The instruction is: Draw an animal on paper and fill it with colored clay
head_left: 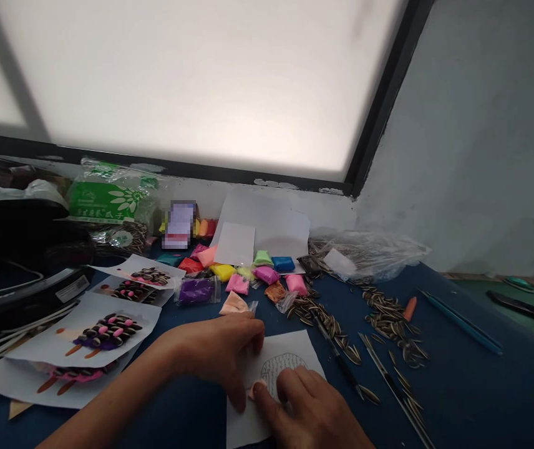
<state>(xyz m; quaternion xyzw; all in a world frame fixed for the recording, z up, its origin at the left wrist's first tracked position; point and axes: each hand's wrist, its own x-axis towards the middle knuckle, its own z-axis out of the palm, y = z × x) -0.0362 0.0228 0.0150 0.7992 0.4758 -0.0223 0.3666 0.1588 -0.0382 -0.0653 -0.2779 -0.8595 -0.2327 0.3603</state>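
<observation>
Clay pc (251, 393): 1, small, peach; on the sheet (241, 431), at left edge of the outlined drawing (282, 368).
Handling: prob. very light, soft, a bit sticky; it should dent easily, so best take it by the rim w/ fingertips.
L hand (229, 349): approx. half open, thumb and fingers apart, at left side of the sheet; seems to hold nothing.
R hand (314, 405): fingers curled, thumb tip on clay pc; can't tell if it is pinched.
Sheet: 1, prob. thin and light; hold near edge.
Peach pack (234, 304): 1, just beyond L hand.
Purple pack (196, 290): 1.
Seed pics (108, 333): at least 4, overlapping.
Slim tools: 3, i.e. black pen (342, 362), silver tool (398, 394), blue tool (463, 322).
Seeds (325, 321): too many to count.
</observation>
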